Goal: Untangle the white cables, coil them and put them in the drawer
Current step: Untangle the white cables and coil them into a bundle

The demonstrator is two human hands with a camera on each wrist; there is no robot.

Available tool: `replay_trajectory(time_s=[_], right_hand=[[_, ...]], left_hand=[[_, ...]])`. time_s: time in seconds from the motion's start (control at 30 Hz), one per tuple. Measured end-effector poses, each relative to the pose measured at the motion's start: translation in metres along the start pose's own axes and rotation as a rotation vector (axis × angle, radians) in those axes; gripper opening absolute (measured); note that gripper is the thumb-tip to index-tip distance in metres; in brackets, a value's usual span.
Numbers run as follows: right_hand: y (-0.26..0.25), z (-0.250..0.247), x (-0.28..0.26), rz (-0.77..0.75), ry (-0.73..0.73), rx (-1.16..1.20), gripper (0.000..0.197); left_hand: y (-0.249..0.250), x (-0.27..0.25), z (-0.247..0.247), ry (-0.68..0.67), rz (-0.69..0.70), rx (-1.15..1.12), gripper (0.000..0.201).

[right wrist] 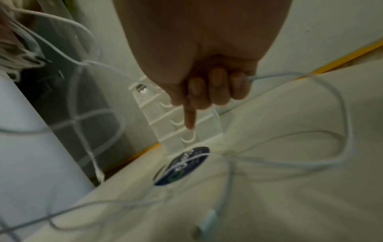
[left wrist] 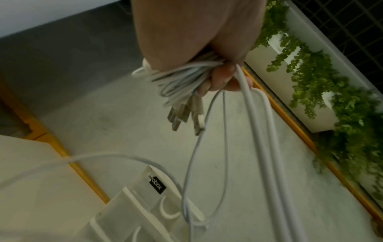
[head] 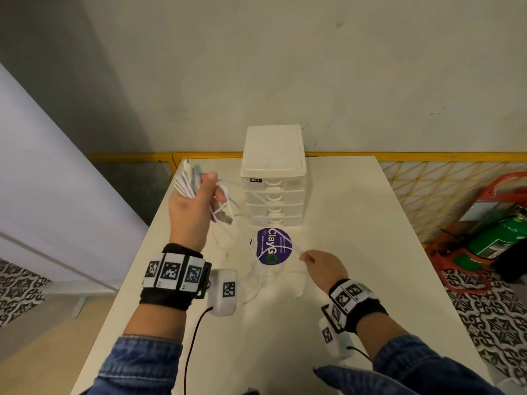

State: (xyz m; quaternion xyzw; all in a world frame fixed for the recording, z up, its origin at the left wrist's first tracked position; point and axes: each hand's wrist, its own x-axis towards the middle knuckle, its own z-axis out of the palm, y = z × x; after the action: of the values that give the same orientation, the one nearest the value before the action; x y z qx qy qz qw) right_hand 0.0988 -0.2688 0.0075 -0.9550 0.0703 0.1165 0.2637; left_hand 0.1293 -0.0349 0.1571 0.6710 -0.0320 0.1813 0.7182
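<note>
My left hand [head: 190, 207] is raised above the table's left side and grips a bundle of white cables [head: 186, 182]; in the left wrist view the bundle [left wrist: 182, 81] shows several plugs hanging from the fist. Loose strands trail from it down to the table. Lower and to the right, my right hand [head: 322, 266] pinches one white strand [head: 295, 248], with its curled fingers [right wrist: 217, 86] around the cable. A small white drawer unit [head: 275, 178] stands at the table's back, its drawers shut.
A round purple sticker [head: 271, 246] lies on the white table [head: 356, 223] in front of the drawer unit, under slack cable loops. A green cylinder in a red stand [head: 496, 238] sits on the floor at the right. A yellow mesh fence [head: 427, 178] runs behind.
</note>
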Motion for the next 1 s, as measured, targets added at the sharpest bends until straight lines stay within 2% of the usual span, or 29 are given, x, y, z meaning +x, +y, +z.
replay_trajectory(time_s=[0.1, 0.27, 0.37, 0.47, 0.53, 0.6, 0.67, 0.73, 0.8, 0.9, 1.0], right_hand=[[0.021, 0.003, -0.002, 0.156, -0.144, -0.193, 0.043], [0.052, -0.003, 0.001, 0.358, -0.185, -0.297, 0.037], [0.049, -0.008, 0.003, 0.373, -0.190, -0.287, 0.037], [0.016, -0.015, 0.002, 0.141, 0.017, -0.046, 0.056], [-0.017, -0.024, -0.003, -0.134, 0.224, 0.165, 0.064], [-0.047, -0.037, -0.009, -0.355, 0.373, 0.279, 0.064], [-0.065, -0.045, -0.011, -0.508, 0.455, 0.272, 0.065], [-0.075, -0.047, -0.008, -0.620, 0.490, 0.167, 0.064], [-0.082, -0.044, -0.004, -0.652, 0.457, 0.069, 0.063], [-0.080, -0.038, 0.005, -0.546, 0.350, 0.035, 0.060], [-0.071, -0.035, 0.008, -0.568, 0.323, 0.082, 0.036]], left_hand=[[-0.001, 0.006, -0.011, 0.134, 0.002, -0.014, 0.021], [0.003, 0.019, -0.034, 0.340, 0.031, -0.075, 0.019], [0.003, 0.018, -0.037, 0.301, 0.017, -0.062, 0.020], [-0.001, 0.007, -0.022, 0.127, -0.020, 0.054, 0.022], [-0.004, -0.001, -0.007, 0.051, -0.029, 0.068, 0.023], [-0.005, -0.008, 0.003, -0.016, -0.041, 0.063, 0.025], [-0.004, -0.013, 0.009, -0.099, -0.062, 0.038, 0.029], [-0.003, -0.016, 0.012, -0.174, -0.079, -0.008, 0.036], [0.001, -0.019, 0.015, -0.237, -0.102, -0.042, 0.042], [0.005, -0.023, 0.018, -0.304, -0.138, -0.060, 0.043], [0.007, -0.023, 0.015, -0.299, -0.141, -0.020, 0.038]])
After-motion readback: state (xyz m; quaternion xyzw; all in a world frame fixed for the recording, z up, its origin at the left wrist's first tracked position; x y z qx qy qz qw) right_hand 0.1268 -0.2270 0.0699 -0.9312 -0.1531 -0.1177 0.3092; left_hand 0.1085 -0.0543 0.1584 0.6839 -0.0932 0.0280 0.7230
